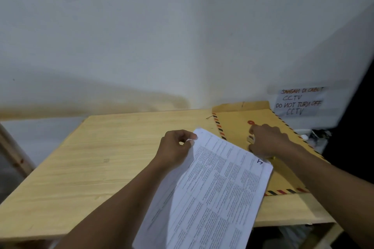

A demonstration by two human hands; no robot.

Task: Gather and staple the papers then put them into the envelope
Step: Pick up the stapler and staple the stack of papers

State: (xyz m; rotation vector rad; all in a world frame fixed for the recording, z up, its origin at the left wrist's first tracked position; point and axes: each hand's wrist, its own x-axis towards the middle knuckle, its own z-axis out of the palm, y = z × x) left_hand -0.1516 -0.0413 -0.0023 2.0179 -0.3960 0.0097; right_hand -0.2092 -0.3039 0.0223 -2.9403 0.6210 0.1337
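Left hand (174,147): grip pinches the top corner of the papers (218,188), held over the worktop (101,168). Right hand (269,141) rests on the flat airmail envelope (232,127) by the red button (251,122); I cannot tell its grip. Hold the envelope's mouth open and feed the papers in squarely.

The papers (218,188), a white sheaf printed with tabled text, slant from the near edge toward the far right, their far-right corner overlapping the envelope (234,125). That envelope, tan with red-and-black striped edging and a red clasp disc, lies flat at far right, flap open.
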